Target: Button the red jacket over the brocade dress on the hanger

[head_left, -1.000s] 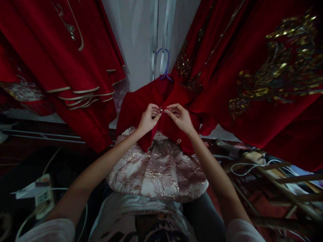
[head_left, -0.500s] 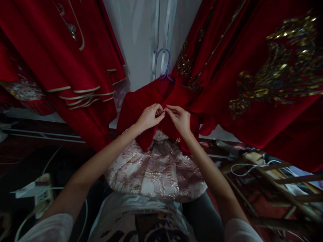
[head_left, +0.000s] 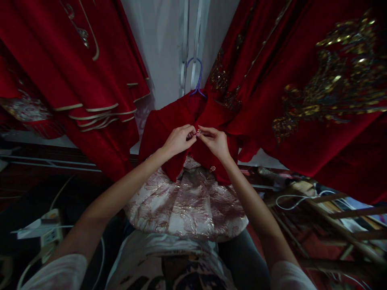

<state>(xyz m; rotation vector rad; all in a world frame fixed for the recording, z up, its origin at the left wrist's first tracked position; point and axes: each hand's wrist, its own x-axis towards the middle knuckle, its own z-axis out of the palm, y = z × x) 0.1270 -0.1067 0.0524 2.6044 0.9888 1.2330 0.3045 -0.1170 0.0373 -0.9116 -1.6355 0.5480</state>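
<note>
Large red garments with gold embroidery (head_left: 326,80) hang on both sides of a pale wall. Between them, on a purple hanger (head_left: 196,76), hangs a small red velvet jacket (head_left: 157,133) over a pink and gold brocade skirt (head_left: 187,205). The person's two bare arms reach up to the jacket's front opening. The left hand (head_left: 178,140) and the right hand (head_left: 216,141) meet at chest height, fingertips pinched together on a small beaded clasp (head_left: 198,131). A second beaded button (head_left: 213,168) sits lower on the jacket's right edge. A white power strip (head_left: 50,233) lies at lower left
</note>
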